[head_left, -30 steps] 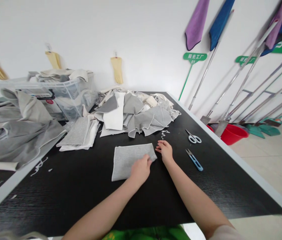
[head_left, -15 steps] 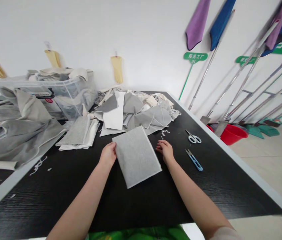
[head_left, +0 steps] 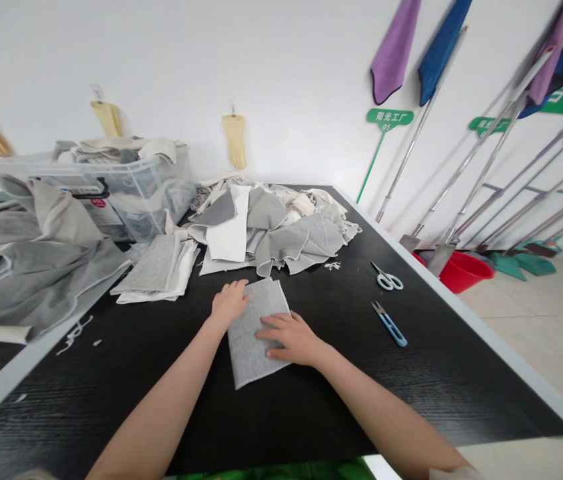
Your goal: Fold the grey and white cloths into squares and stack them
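A grey cloth (head_left: 251,343), folded into a narrow rectangle, lies on the black table (head_left: 261,427) in front of me. My left hand (head_left: 230,301) rests at its upper left edge, fingers reaching over the cloth. Spread fingers of my right hand (head_left: 294,339) lie flat on the cloth's right side. Scissors with pale handles (head_left: 388,280) and blue thread snips (head_left: 390,325) lie to the right. Beyond the cloth is a heap of grey and white cloth pieces (head_left: 281,230). A small stack of folded cloths (head_left: 154,270) is on the left.
At the back left stands a clear plastic box (head_left: 136,180) filled with cloth, with large grey cloths (head_left: 61,260) before it. Thread scraps (head_left: 75,333) lie on the left. Mop poles (head_left: 414,140) lean on the right wall near a red bucket (head_left: 466,270).
The grey cloth has gone from a wide square to a narrower folded shape. My right hand has moved left onto it, and my left hand has shifted slightly over its top edge.
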Motion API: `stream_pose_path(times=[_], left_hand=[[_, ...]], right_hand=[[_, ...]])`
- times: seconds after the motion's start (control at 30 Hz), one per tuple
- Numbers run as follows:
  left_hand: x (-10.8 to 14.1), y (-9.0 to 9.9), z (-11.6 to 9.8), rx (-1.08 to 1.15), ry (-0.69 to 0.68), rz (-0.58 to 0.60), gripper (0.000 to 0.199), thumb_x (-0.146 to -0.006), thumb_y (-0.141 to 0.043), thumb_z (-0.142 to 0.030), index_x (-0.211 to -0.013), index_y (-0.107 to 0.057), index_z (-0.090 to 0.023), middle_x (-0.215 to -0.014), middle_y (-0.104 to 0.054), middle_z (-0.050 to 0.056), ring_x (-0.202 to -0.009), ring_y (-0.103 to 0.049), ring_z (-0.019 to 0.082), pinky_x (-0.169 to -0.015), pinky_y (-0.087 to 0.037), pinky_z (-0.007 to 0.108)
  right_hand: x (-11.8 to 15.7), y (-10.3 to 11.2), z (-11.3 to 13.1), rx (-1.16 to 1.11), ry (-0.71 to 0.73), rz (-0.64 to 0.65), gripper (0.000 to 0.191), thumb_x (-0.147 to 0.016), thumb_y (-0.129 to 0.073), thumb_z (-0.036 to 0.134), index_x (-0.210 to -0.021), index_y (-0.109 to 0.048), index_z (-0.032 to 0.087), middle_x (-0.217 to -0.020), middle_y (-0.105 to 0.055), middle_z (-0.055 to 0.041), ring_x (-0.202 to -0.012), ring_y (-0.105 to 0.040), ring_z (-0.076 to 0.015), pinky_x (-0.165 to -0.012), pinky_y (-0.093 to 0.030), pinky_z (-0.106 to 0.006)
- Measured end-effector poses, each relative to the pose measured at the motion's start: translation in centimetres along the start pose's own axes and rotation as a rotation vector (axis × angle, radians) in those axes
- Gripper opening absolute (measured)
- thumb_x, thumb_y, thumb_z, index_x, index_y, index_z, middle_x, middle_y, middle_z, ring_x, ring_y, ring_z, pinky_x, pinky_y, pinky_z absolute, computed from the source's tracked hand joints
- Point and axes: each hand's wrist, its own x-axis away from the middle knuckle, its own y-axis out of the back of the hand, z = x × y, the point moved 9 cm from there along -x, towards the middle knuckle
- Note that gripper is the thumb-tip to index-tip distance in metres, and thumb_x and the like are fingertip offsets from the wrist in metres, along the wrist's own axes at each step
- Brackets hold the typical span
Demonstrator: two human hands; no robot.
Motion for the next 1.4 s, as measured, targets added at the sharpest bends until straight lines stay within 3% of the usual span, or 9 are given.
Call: stream_pose_path(times=[0.13, 0.3, 0.47, 0.7, 0.8, 0.9, 1.07, 1.27, 1.4], left_hand=[[1.5, -0.7, 0.4, -0.084, 0.029, 0.129, 0.051, -0.069, -0.042, -0.027, -0.119, -0.031, -0.022, -0.109, -0.050, 0.010, -0.094, -0.049, 0.024, -0.071, -0.039, 0.037], [4.4, -1.3, 3.0, -0.064, 0.023, 0.457, 0.049, -0.061, -0.048, -0.047, -0.105, -0.048, -0.025, -0.091, -0.059, 0.007, -0.082, -0.055, 0.026, -0.063, -0.040, 0.034], [2.1, 1.7, 3.8, -0.022, 0.074, 0.178, 0.042, -0.068, -0.038, -0.050, -0.099, -0.052, -0.026, -0.096, -0.056, 0.005, -0.085, -0.053, 0.022, -0.067, -0.039, 0.031], [-0.7, -0.4, 0.9, 0.013, 0.048, 0.135, 0.030, -0.062, -0.051, -0.041, -0.089, -0.057, -0.028, -0.101, -0.050, 0.003, -0.095, -0.045, 0.022, -0.072, -0.038, 0.032], [-0.5, 0.3, -0.4, 0.033, -0.028, 0.020, 0.016, -0.064, -0.051, -0.031, -0.077, -0.058, -0.025, -0.101, -0.050, 0.001, -0.094, -0.044, 0.020, -0.074, -0.036, 0.031], [0.5, 1.6, -1.7, 0.130, -0.126, -0.049, 0.011, -0.068, -0.047, -0.025, -0.073, -0.056, -0.022, -0.086, -0.055, 0.001, -0.082, -0.048, 0.016, -0.070, -0.037, 0.027], [3.3, 3.2, -3.2, 0.538, -0.290, 0.085, 0.011, -0.067, -0.048, -0.026, -0.072, -0.054, -0.018, -0.067, -0.055, -0.002, -0.063, -0.050, 0.011, -0.062, -0.038, 0.021], [6.8, 6.3, -2.1, 0.703, -0.324, 0.084, 0.010, -0.064, -0.053, -0.025, -0.066, -0.058, -0.016, -0.068, -0.058, 0.001, -0.066, -0.052, 0.013, -0.063, -0.040, 0.023], [9.4, 7.2, -1.1, 0.727, -0.315, 0.052, 0.008, -0.065, -0.054, -0.024, -0.066, -0.061, -0.018, -0.069, -0.060, 0.001, -0.066, -0.054, 0.013, -0.062, -0.041, 0.023]], right_hand=[[0.5, 0.8, -3.0, 0.090, -0.153, -0.009, 0.037, -0.074, -0.037, 0.016, -0.103, -0.048, 0.038, -0.121, -0.041, 0.0082, -0.109, -0.035, -0.0132, -0.088, -0.025, -0.036], [1.5, 2.3, -8.3, 0.117, -0.426, -0.121, 0.040, -0.074, -0.038, 0.020, -0.111, -0.043, 0.031, -0.124, -0.039, 0.0009, -0.110, -0.035, -0.0173, -0.089, -0.024, -0.040], [1.3, 1.8, -9.1, 0.083, -0.422, -0.141, 0.039, -0.074, -0.038, 0.023, -0.112, -0.042, 0.030, -0.123, -0.040, 0.0007, -0.112, -0.032, -0.0170, -0.091, -0.021, -0.042], [1.3, 1.6, -9.0, 0.073, -0.434, -0.133, 0.038, -0.075, -0.037, 0.023, -0.112, -0.042, 0.030, -0.124, -0.039, 0.0013, -0.112, -0.031, -0.0162, -0.092, -0.019, -0.042], [1.2, 1.6, -9.1, 0.067, -0.438, -0.118, 0.038, -0.075, -0.037, 0.023, -0.112, -0.042, 0.030, -0.124, -0.038, 0.0010, -0.112, -0.031, -0.0164, -0.092, -0.018, -0.042], [1.1, 1.9, -8.8, 0.056, -0.439, -0.123, 0.043, -0.074, -0.041, 0.026, -0.116, -0.037, 0.031, -0.124, -0.037, -0.0008, -0.113, -0.030, -0.0182, -0.091, -0.016, -0.045], [0.2, 3.1, -6.2, 0.047, -0.305, -0.154, 0.064, -0.066, -0.054, 0.036, -0.123, -0.024, 0.033, -0.119, -0.043, -0.0020, -0.109, -0.035, -0.0197, -0.093, -0.008, -0.047], [1.2, 3.9, -4.6, -0.092, -0.123, -0.103, 0.030, -0.072, -0.049, 0.027, -0.102, -0.053, 0.026, -0.096, -0.059, -0.0010, -0.088, -0.051, -0.0153, -0.080, -0.033, -0.028], [3.9, 5.1, -4.8, -0.179, -0.156, -0.142, 0.015, -0.072, -0.050, 0.025, -0.081, -0.062, 0.022, -0.080, -0.062, -0.0008, -0.078, -0.053, -0.0147, -0.070, -0.037, -0.024]])
